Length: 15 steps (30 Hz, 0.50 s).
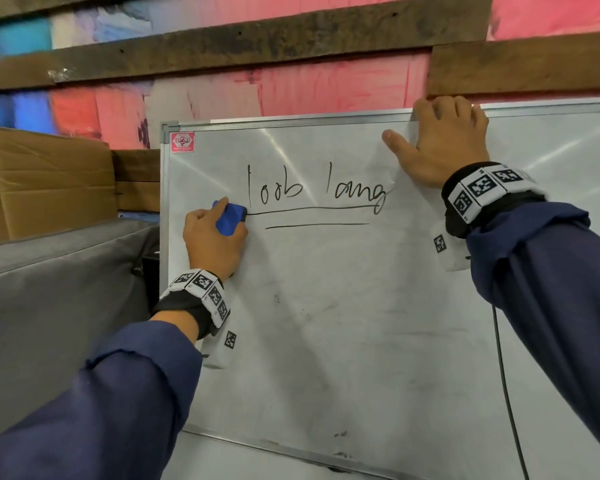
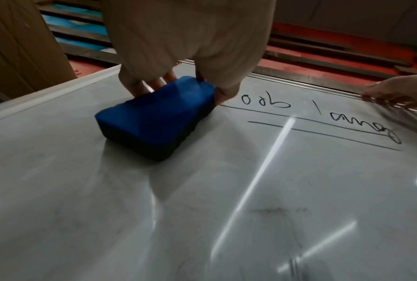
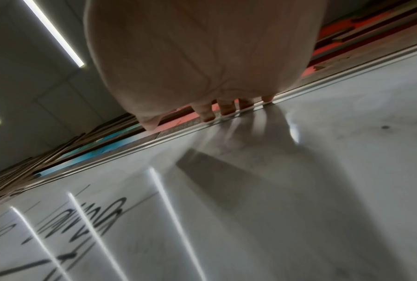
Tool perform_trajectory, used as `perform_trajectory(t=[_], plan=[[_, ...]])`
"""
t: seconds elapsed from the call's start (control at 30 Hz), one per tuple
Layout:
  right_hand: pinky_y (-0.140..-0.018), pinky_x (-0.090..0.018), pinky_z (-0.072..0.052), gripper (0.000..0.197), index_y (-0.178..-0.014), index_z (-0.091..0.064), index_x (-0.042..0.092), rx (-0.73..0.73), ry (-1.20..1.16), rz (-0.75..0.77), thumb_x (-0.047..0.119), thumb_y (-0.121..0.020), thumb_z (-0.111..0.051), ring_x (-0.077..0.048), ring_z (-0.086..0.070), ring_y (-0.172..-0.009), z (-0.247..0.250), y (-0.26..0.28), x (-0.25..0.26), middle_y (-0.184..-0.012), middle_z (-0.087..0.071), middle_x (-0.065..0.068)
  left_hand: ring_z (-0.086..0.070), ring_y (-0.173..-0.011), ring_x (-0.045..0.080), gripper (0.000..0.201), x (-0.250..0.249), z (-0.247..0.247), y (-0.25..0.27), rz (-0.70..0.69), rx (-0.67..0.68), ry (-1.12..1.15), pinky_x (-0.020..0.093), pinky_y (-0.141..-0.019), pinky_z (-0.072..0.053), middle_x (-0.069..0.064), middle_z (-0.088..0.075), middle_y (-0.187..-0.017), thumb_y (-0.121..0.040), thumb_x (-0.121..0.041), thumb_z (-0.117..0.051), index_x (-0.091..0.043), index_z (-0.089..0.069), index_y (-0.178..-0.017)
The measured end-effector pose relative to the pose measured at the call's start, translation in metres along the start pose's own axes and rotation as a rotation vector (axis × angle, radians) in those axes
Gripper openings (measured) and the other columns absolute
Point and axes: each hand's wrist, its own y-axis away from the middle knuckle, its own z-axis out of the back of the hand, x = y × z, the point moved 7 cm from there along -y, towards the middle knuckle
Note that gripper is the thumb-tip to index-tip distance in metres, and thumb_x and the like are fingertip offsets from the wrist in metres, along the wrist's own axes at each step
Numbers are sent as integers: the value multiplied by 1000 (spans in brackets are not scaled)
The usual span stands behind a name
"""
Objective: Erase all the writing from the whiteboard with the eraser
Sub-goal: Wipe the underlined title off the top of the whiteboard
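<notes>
I am seeing a blue eraser (image 1: 230,218) with a black bottom on the white board (image 1: 326,323). Black writing (image 1: 326,209) is showing on it. The wall (image 1: 326,88) is glowing pink and blue. Wristbands (image 1: 201,285) are showing black-and-white squares.

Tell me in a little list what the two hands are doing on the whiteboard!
left hand: grips the blue eraser
blue eraser: pressed flat on the whiteboard, at the left end of the upper underline
right hand: holds the whiteboard's top edge, thumb lying on its face
black writing: scribbled words with two lines under them, not wiped yet
beside the board: cardboard boxes on the left
</notes>
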Motion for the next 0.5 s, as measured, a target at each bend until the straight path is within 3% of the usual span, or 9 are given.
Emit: perform_trajectory(t=[0.17,0.37,0.43,0.5], plan=[[-118,-56,-17,83,-139,-44,15,-4,-11,21,77,-87,-26,-35,-35,-133,1,1,-2,-138,-48,-14,-57,-104,30,56,-1,-3,-3,-9,16,-17,25,-89,-39,17,-55,-120,-88,-25,-72,-17,-55,-140],[-119,-56,-15,84,-139,-44,14,-33,-26,6,78,-86,-28,-36,-33,-135,-2,2,-2,-137,-47,-14,-58,-83,29,48,-1,-7,25,-175,43,-89,32,-77,-45,14,-60,-97,-85,-20,-74,-9,-62,-131],[-120,-56,-14,85,-138,-44,14,-31,-28,7,78,-86,-28,-36,-33,-136,-1,3,-1,-136,-47,-15,-56,-85,27,51,-7,-8,11,-158,3,-125,27,-76,-39,14,-61,-99,-89,-29,-71,-11,-59,-136],[-120,-56,-14,84,-138,-44,14,-34,-23,7,78,-86,-27,-36,-32,-137,0,3,-3,-136,-46,-15,-57,-91,32,54,-18,-13,-3,-171,-19,-123,29,-80,-41,15,-62,-103,-91,-35,-68,-13,-56,-139]])
